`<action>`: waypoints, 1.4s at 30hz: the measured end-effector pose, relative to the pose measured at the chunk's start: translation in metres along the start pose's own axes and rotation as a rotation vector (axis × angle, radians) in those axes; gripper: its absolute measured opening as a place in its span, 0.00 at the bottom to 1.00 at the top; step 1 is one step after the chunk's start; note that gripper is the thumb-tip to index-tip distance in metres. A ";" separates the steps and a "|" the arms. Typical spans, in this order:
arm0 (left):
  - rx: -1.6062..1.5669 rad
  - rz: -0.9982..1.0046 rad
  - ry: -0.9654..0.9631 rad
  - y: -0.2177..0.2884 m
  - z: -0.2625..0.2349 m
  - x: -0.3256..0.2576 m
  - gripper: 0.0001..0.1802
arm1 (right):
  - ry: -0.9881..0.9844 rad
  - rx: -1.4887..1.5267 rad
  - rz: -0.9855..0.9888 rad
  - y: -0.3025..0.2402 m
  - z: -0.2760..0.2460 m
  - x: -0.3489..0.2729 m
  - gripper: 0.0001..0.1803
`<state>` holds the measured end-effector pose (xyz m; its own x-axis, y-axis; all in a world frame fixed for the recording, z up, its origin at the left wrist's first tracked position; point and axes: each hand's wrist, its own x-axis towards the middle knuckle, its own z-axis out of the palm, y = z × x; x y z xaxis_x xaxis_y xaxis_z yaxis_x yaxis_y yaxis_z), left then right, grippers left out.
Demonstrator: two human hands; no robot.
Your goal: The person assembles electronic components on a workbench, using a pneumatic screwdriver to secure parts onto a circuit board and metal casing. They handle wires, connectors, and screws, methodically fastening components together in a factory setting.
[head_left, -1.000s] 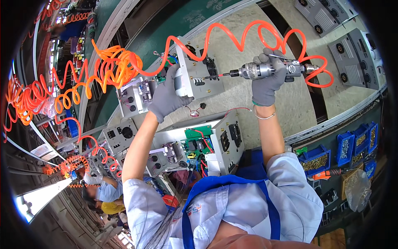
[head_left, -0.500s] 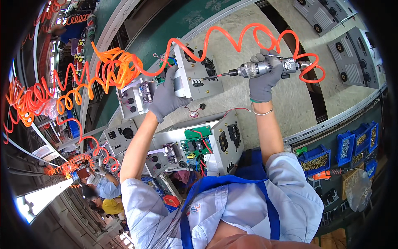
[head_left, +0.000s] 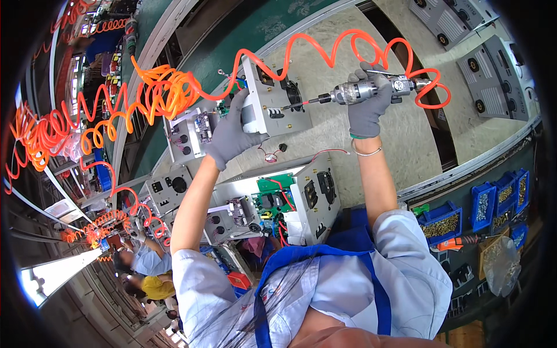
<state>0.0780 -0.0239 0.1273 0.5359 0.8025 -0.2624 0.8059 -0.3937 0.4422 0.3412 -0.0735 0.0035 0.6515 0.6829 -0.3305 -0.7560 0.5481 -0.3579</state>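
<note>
My right hand (head_left: 371, 100), in a grey glove, wraps round a silver air screwdriver (head_left: 352, 93) held level. Its long thin bit (head_left: 303, 104) points left, and its tip meets the end panel of an open metal chassis (head_left: 293, 120), beside a small white and dark fitting (head_left: 275, 112). Also gloved in grey, my left hand (head_left: 232, 134) grips a pale rounded part (head_left: 249, 119) just behind that panel, fingers above and thumb below. Circuit boards (head_left: 203, 127) show left of this hand. What its fingertips press on is partly hidden.
An orange coiled air hose (head_left: 299, 39) arches above the chassis to the screwdriver. Nearer me stands a second open chassis (head_left: 316, 200). Grey panelled units (head_left: 493, 78) sit at far right. Blue bins of screws (head_left: 441, 225) line the right side. Other people (head_left: 148, 261) work at lower left.
The screwdriver and my right hand have shifted slightly left and tilted a little, the rear end rising. The hose coils swayed slightly. My left hand keeps its grip.
</note>
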 end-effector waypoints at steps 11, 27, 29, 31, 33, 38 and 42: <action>-1.566 -0.343 -0.022 0.043 0.029 -0.104 0.21 | -0.433 0.221 0.032 -0.096 0.033 -0.051 0.20; -1.631 -0.213 -0.101 0.077 0.069 -0.177 0.20 | -0.686 0.041 -0.210 -0.145 0.044 -0.196 0.22; -1.633 -0.178 -0.109 0.082 0.070 -0.182 0.17 | -0.676 0.030 -0.237 -0.147 0.040 -0.208 0.23; -1.654 -0.168 -0.160 0.076 0.072 -0.187 0.13 | -0.668 0.031 -0.277 -0.147 0.040 -0.219 0.23; -1.697 -0.161 -0.167 0.073 0.076 -0.190 0.14 | -0.652 0.030 -0.305 -0.148 0.040 -0.228 0.23; -1.677 -0.284 -0.032 0.093 0.078 -0.196 0.16 | -0.580 -0.012 -0.313 -0.150 0.032 -0.241 0.23; -1.743 -0.219 -0.152 0.086 0.083 -0.197 0.17 | -0.574 -0.006 -0.321 -0.151 0.029 -0.247 0.23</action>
<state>0.0627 -0.2528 0.1458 0.5630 0.6848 -0.4627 -0.2675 0.6807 0.6819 0.2931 -0.3109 0.1641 0.7057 0.6364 0.3115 -0.5285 0.7656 -0.3667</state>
